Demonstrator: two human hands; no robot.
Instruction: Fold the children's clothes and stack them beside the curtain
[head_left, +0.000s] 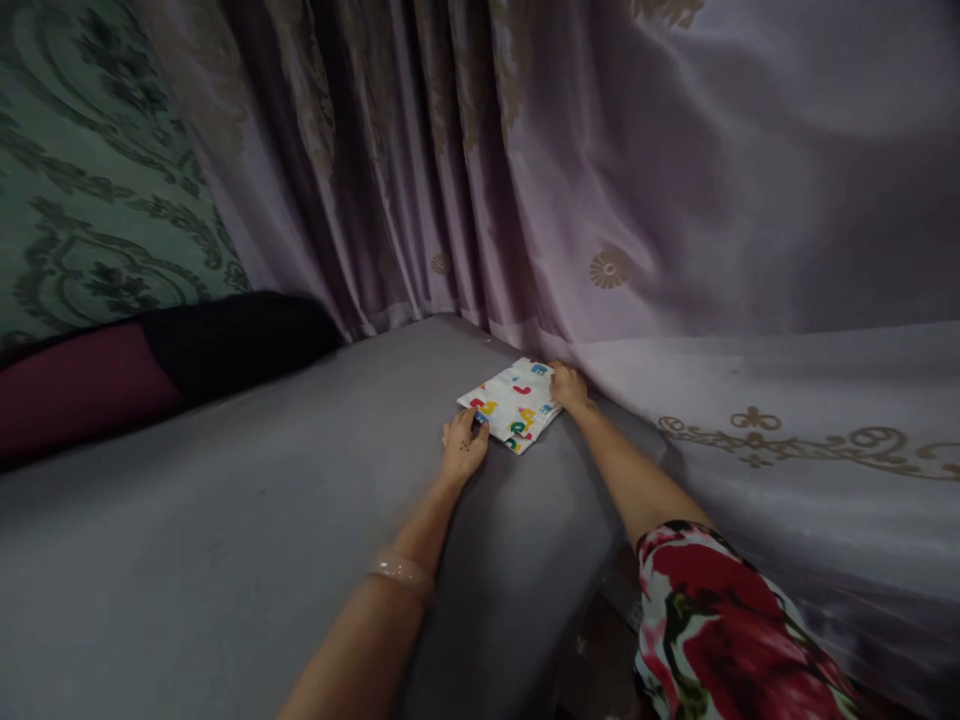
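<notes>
A folded white cloth (510,398) printed with colourful letters lies flat on the grey surface, near its far right corner. Its layers show along the near edge, where one lower corner sticks out. At the cloth's near left edge is my left hand (463,447), thumb and fingers closed on the border. My right hand (568,386) grips the opposite edge on the right, its fingers partly hidden from view. Both hands touch the cloth at the same time.
The grey padded surface (225,520) ends at a drop on the lower right. A shiny mauve curtain (555,200) hangs behind and along the right side. At the left, a black and maroon cushion-like roll (232,345) lies against green patterned wall covering (97,180).
</notes>
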